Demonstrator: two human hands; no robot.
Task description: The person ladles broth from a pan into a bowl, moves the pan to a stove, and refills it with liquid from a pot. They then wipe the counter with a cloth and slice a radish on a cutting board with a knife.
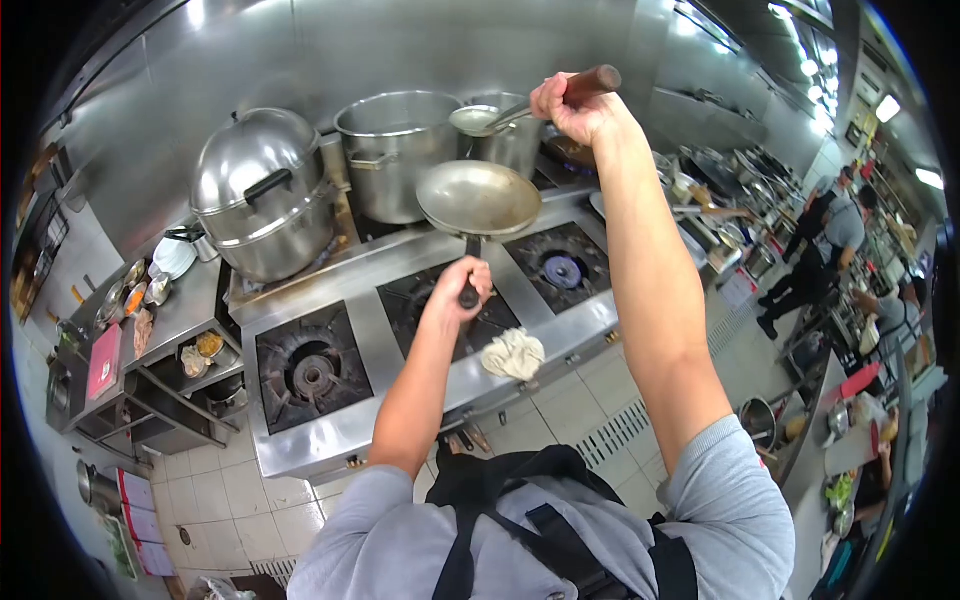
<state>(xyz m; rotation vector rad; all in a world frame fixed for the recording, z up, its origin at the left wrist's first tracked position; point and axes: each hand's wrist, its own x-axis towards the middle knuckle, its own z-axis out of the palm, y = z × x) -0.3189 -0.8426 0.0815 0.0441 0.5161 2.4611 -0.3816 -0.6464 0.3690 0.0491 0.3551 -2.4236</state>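
Note:
Fingers of my left hand (462,290) wrap round the dark handle of a frying pan (478,198), which is over the middle burner (410,305) of the stove. My right hand (575,108) is raised to the upper right of the pan, closed on the brown wooden handle of a ladle (478,120). The ladle's bowl hangs above the pan's far edge, in front of the big pots. A crumpled pale cloth (513,354) lies on the stove's front edge, right of my left forearm.
Behind the stove stand a domed steamer (262,195) and a tall pot (385,165). Bare burners (313,372) flank the pan. A pink cutting board (104,360) is on the left counter. Several people (845,225) stand at the far right.

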